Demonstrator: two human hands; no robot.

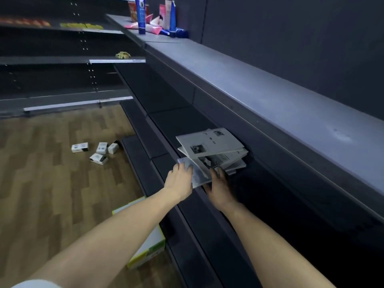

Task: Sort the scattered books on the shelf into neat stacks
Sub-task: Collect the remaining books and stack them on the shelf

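Several thin grey-white books (212,146) lie in a loose, fanned pile on a dark lower shelf (178,119), under a grey upper shelf. The lowest book (198,175) sticks out toward me over the shelf's front edge. My left hand (179,181) grips that book's left edge, fingers curled over it. My right hand (219,188) holds the same book at its near right corner, fingers on top and thumb below. Both forearms reach in from the bottom of the view.
The grey upper shelf (270,100) carries tubes and bottles (153,17) at its far end. Small white boxes (99,151) lie on the wooden floor (52,173). A yellow-green and white carton (147,246) stands by the shelf base. More dark shelving (62,59) runs along the left.
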